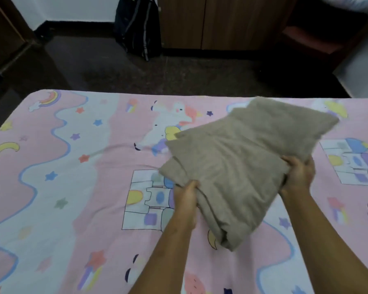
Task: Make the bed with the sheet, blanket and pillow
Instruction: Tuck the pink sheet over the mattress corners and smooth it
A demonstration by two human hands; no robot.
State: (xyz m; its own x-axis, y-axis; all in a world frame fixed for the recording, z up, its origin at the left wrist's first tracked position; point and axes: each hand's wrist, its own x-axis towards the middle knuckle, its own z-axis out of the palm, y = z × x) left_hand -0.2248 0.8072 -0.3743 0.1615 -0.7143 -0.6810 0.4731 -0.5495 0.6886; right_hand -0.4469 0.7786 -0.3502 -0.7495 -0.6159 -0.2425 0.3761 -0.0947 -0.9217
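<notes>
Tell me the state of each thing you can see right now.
Sheet, spread out flat, slightly creased.
Blanket, folded, gripped at its near edge by both hands.
Left hand, grips the Blanket.
Right hand, grips the Blanket.
Cabinet, doors shut.
Backpack, upright on the floor beside the Cabinet.

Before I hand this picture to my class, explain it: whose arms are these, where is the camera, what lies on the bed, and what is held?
No machine here. One camera, worn on a person's head, looks forward and down, so the bare arms are the wearer's own. A pink cartoon-print sheet lies spread out. The left hand and right hand both grip a folded grey-brown blanket over it. Beyond, a dark backpack stands on the floor beside a wooden cabinet.
</notes>
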